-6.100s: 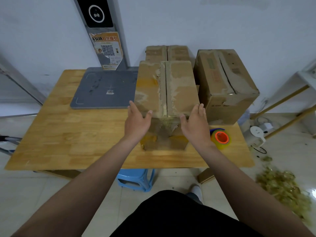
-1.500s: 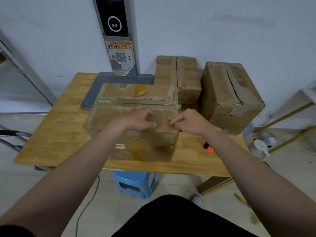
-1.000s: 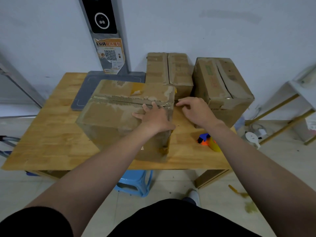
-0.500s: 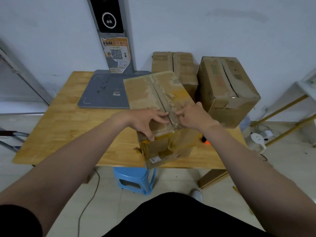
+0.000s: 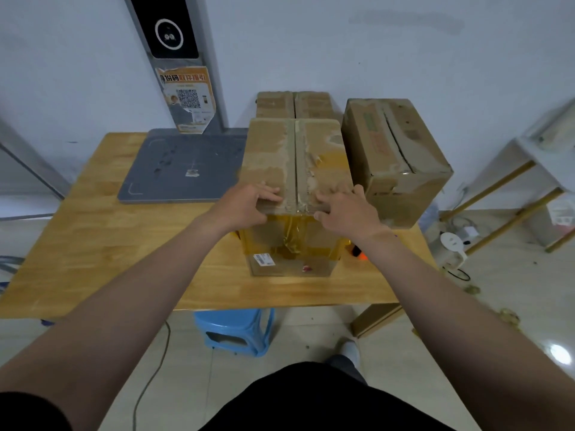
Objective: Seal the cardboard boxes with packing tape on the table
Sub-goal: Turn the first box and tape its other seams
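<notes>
The worn brown cardboard box [image 5: 295, 163] stands on the light wooden table [image 5: 124, 244], near the front edge and right of centre. Its long axis runs straight away from the person toward the wall, and the seam between its two closed top flaps runs the same way. Yellowish clear tape [image 5: 291, 241] wrinkles down its near face. The left hand [image 5: 245, 203] lies on the near end of the left flap, fingers fairly straight and close together, flat on the cardboard just left of the seam. The right hand [image 5: 345, 208] mirrors it on the right flap, fingers laid forward and a little blurred, thumb pointing along the near edge toward the seam. Both hands press flat and grip nothing. A second brown carton [image 5: 395, 157] sits askew just beside the box on the right, and a third brown carton [image 5: 292, 104] stands behind it by the wall. A small orange object [image 5: 357, 253] peeks out by the right wrist.
</notes>
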